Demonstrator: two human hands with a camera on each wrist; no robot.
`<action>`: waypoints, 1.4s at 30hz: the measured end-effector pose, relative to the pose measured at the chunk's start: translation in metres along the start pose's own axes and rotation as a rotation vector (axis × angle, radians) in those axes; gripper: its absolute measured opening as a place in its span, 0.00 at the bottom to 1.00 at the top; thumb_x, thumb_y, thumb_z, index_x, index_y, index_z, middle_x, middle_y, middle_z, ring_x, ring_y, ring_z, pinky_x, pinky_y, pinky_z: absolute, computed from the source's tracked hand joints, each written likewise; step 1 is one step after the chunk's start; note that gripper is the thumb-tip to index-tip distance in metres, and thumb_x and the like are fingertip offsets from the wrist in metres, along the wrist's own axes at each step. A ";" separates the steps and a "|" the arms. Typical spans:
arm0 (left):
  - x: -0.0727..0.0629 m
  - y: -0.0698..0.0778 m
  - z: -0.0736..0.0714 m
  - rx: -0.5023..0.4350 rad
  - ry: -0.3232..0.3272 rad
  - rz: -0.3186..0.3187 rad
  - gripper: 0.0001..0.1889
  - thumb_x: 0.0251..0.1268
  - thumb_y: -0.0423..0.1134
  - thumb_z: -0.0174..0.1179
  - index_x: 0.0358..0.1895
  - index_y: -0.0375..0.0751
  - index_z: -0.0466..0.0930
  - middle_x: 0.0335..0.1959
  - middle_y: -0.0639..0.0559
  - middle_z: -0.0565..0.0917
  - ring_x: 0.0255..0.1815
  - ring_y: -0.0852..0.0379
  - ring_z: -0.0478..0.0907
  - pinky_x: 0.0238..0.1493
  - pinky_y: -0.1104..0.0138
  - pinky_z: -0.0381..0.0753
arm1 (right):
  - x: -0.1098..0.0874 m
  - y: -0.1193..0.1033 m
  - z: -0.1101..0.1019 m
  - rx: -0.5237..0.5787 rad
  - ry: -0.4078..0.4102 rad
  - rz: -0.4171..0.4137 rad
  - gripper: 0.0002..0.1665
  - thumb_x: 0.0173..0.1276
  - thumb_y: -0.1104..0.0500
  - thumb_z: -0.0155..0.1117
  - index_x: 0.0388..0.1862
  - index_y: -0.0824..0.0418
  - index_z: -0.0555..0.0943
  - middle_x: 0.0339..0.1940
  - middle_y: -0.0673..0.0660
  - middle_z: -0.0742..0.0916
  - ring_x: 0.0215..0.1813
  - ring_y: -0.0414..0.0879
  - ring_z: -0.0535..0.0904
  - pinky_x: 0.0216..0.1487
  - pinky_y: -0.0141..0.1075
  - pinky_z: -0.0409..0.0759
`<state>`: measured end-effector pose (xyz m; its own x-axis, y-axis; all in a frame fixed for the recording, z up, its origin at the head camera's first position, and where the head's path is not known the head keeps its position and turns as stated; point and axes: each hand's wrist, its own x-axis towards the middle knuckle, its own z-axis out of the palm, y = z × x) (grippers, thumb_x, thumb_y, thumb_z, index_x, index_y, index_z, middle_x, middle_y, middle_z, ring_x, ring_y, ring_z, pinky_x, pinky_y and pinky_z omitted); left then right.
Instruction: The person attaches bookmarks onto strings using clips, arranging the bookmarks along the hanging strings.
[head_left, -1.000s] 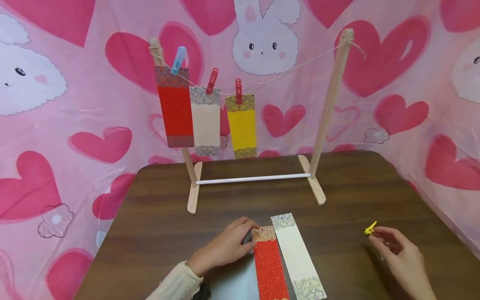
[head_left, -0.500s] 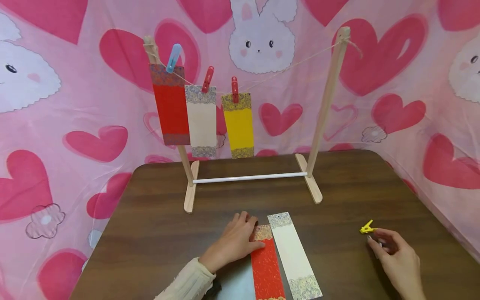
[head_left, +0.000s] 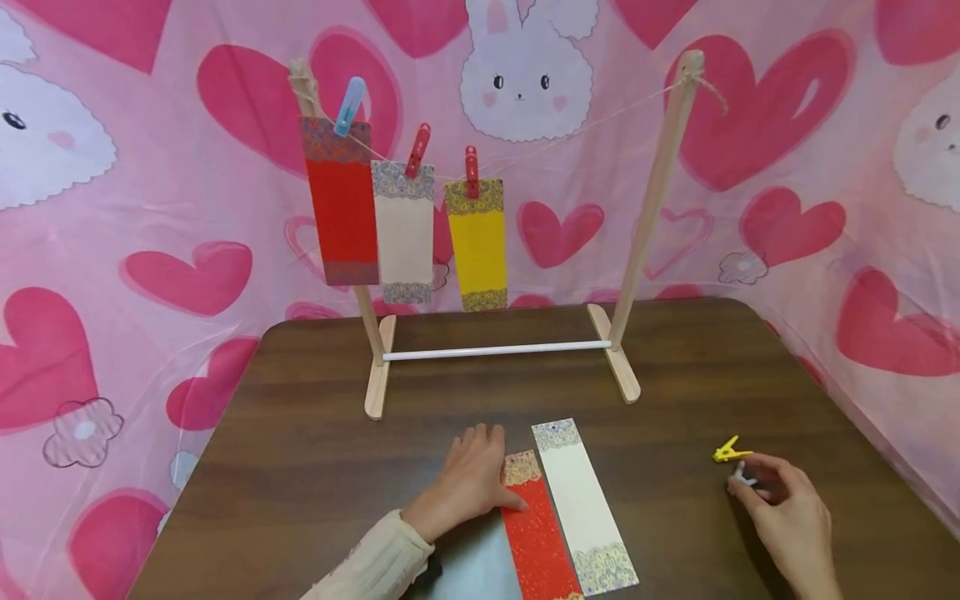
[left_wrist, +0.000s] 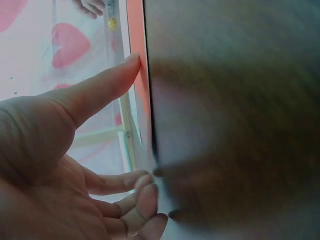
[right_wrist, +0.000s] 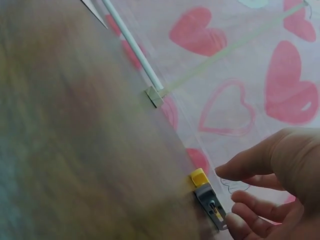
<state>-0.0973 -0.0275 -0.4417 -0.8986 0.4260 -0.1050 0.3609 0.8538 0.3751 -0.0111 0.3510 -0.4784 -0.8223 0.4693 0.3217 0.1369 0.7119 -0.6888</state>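
Observation:
In the head view my left hand (head_left: 465, 483) rests with its thumb on the left edge of a red bookmark (head_left: 536, 525) with gold patterned ends. Its other fingers lie loosely bent against the table beside the card. A white bookmark (head_left: 585, 508) lies just right of the red one. On the right, my right hand (head_left: 787, 508) is at the table beside a yellow clothespin (head_left: 727, 451) and a small grey clothespin (right_wrist: 210, 202). In the right wrist view a fingertip meets the grey clothespin's end, while the thumb stays apart from it.
Behind stands a wooden frame (head_left: 652, 217) with a white bottom bar (head_left: 495, 351) and a sagging string. Red, white and yellow bookmarks hang there from a blue and two red clothespins (head_left: 471, 171). A pale grey flat thing (head_left: 480, 558) lies beneath my left forearm.
My left hand has slid its thumb onto the red bookmark, its fingers moving off the patterned top. The yellow clothespin has turned flatter, and the grey one shows more between my right fingers.

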 end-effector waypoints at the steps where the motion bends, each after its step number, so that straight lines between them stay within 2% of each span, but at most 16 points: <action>1: 0.000 0.000 -0.001 -0.011 0.001 -0.006 0.45 0.32 0.60 0.82 0.52 0.34 0.75 0.49 0.40 0.76 0.51 0.43 0.71 0.59 0.45 0.72 | 0.001 0.000 0.001 0.005 0.001 -0.002 0.22 0.52 0.66 0.79 0.47 0.62 0.84 0.38 0.42 0.79 0.33 0.16 0.70 0.33 0.13 0.70; 5: 0.003 -0.005 -0.003 -0.047 -0.027 -0.010 0.32 0.34 0.57 0.82 0.35 0.39 0.77 0.43 0.44 0.73 0.49 0.44 0.70 0.59 0.47 0.71 | 0.005 0.000 0.003 0.004 0.003 -0.036 0.21 0.52 0.66 0.79 0.46 0.62 0.84 0.38 0.37 0.79 0.38 0.14 0.67 0.35 0.15 0.68; 7: 0.004 -0.008 -0.004 -0.082 -0.054 -0.003 0.28 0.36 0.56 0.82 0.28 0.43 0.73 0.38 0.47 0.71 0.45 0.46 0.70 0.53 0.50 0.72 | 0.006 -0.001 0.004 0.000 0.014 -0.039 0.21 0.51 0.66 0.79 0.46 0.62 0.85 0.38 0.36 0.80 0.42 0.17 0.68 0.40 0.22 0.67; 10: 0.005 -0.013 -0.009 -0.140 -0.078 0.009 0.28 0.39 0.52 0.81 0.29 0.45 0.69 0.36 0.50 0.70 0.44 0.46 0.71 0.47 0.53 0.74 | 0.008 -0.002 0.006 0.011 0.016 -0.042 0.21 0.51 0.68 0.77 0.46 0.64 0.84 0.46 0.48 0.85 0.53 0.39 0.75 0.54 0.39 0.66; 13: 0.007 -0.019 -0.015 -0.212 -0.099 0.021 0.27 0.42 0.47 0.80 0.35 0.44 0.68 0.33 0.51 0.70 0.38 0.49 0.72 0.38 0.58 0.73 | 0.010 -0.001 0.006 0.027 -0.001 -0.039 0.22 0.51 0.71 0.74 0.48 0.67 0.83 0.58 0.68 0.82 0.61 0.69 0.70 0.61 0.58 0.61; 15: 0.008 -0.022 -0.018 -0.240 -0.113 0.032 0.27 0.44 0.45 0.80 0.38 0.44 0.68 0.31 0.51 0.70 0.36 0.51 0.71 0.34 0.61 0.73 | 0.010 0.002 0.005 0.012 -0.034 -0.052 0.23 0.52 0.71 0.71 0.50 0.69 0.82 0.61 0.75 0.78 0.62 0.77 0.68 0.59 0.66 0.60; 18: 0.009 -0.026 -0.021 -0.262 -0.133 0.054 0.27 0.46 0.44 0.79 0.41 0.42 0.68 0.30 0.52 0.70 0.33 0.54 0.68 0.32 0.63 0.71 | 0.009 0.007 0.005 -0.033 -0.078 -0.107 0.23 0.54 0.73 0.68 0.51 0.71 0.81 0.60 0.78 0.77 0.59 0.80 0.68 0.56 0.69 0.61; 24: 0.011 -0.030 -0.021 -0.263 -0.149 0.095 0.27 0.47 0.44 0.79 0.40 0.43 0.68 0.29 0.53 0.69 0.32 0.56 0.67 0.33 0.65 0.69 | 0.006 0.013 0.005 -0.071 -0.087 -0.209 0.21 0.55 0.76 0.68 0.50 0.72 0.81 0.53 0.79 0.79 0.54 0.74 0.72 0.57 0.65 0.59; 27: 0.013 -0.031 -0.021 -0.295 -0.164 0.115 0.26 0.48 0.43 0.78 0.39 0.43 0.67 0.28 0.53 0.69 0.30 0.57 0.66 0.31 0.66 0.68 | 0.005 0.012 0.003 -0.103 -0.065 -0.171 0.20 0.56 0.74 0.69 0.49 0.68 0.83 0.46 0.74 0.82 0.46 0.48 0.77 0.48 0.57 0.63; 29: 0.015 -0.031 -0.022 -0.319 -0.181 0.118 0.25 0.49 0.43 0.77 0.40 0.43 0.67 0.27 0.54 0.69 0.28 0.57 0.66 0.30 0.67 0.67 | 0.004 0.012 0.001 -0.127 -0.048 -0.137 0.18 0.56 0.72 0.71 0.47 0.66 0.83 0.40 0.69 0.84 0.40 0.29 0.72 0.41 0.51 0.64; 31: 0.016 -0.031 -0.022 -0.340 -0.197 0.113 0.25 0.50 0.43 0.77 0.41 0.43 0.67 0.27 0.54 0.69 0.27 0.57 0.66 0.29 0.67 0.67 | 0.004 0.012 -0.001 -0.142 -0.049 -0.107 0.16 0.56 0.69 0.72 0.45 0.66 0.83 0.35 0.64 0.83 0.35 0.20 0.61 0.39 0.47 0.63; 33: 0.017 -0.031 -0.022 -0.352 -0.208 0.105 0.25 0.51 0.43 0.77 0.41 0.43 0.67 0.26 0.54 0.69 0.27 0.58 0.66 0.29 0.67 0.66 | 0.004 0.013 -0.003 -0.151 -0.047 -0.087 0.15 0.56 0.68 0.74 0.43 0.67 0.83 0.32 0.63 0.83 0.35 0.24 0.64 0.38 0.45 0.62; 36: 0.018 -0.031 -0.023 -0.385 -0.219 0.096 0.24 0.51 0.41 0.76 0.41 0.42 0.67 0.25 0.53 0.70 0.26 0.57 0.67 0.28 0.67 0.66 | 0.002 0.013 -0.006 -0.141 -0.035 -0.056 0.15 0.56 0.66 0.75 0.41 0.69 0.83 0.34 0.69 0.84 0.40 0.45 0.72 0.41 0.49 0.63; 37: 0.018 -0.031 -0.023 -0.396 -0.221 0.095 0.24 0.52 0.41 0.76 0.41 0.42 0.67 0.25 0.52 0.71 0.25 0.57 0.67 0.28 0.67 0.67 | 0.002 0.013 -0.007 -0.141 -0.025 -0.038 0.15 0.55 0.65 0.75 0.40 0.69 0.83 0.35 0.70 0.85 0.40 0.47 0.72 0.42 0.49 0.63; 38: 0.018 -0.032 -0.023 -0.407 -0.223 0.093 0.24 0.52 0.40 0.76 0.41 0.42 0.67 0.25 0.52 0.71 0.25 0.57 0.67 0.28 0.67 0.67 | 0.002 0.014 -0.008 -0.133 -0.018 -0.021 0.15 0.56 0.64 0.75 0.40 0.69 0.83 0.36 0.72 0.85 0.40 0.47 0.72 0.43 0.50 0.63; 42: 0.017 -0.033 -0.024 -0.435 -0.227 0.089 0.23 0.53 0.39 0.75 0.42 0.43 0.67 0.26 0.52 0.73 0.26 0.57 0.69 0.29 0.67 0.68 | 0.001 0.012 -0.013 -0.111 -0.021 0.109 0.18 0.63 0.59 0.71 0.45 0.69 0.80 0.42 0.73 0.85 0.36 0.25 0.66 0.46 0.52 0.65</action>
<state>-0.1306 -0.0555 -0.4338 -0.7747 0.5872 -0.2347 0.2529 0.6279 0.7360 -0.0031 0.3669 -0.4780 -0.8103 0.5370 0.2347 0.2852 0.7111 -0.6426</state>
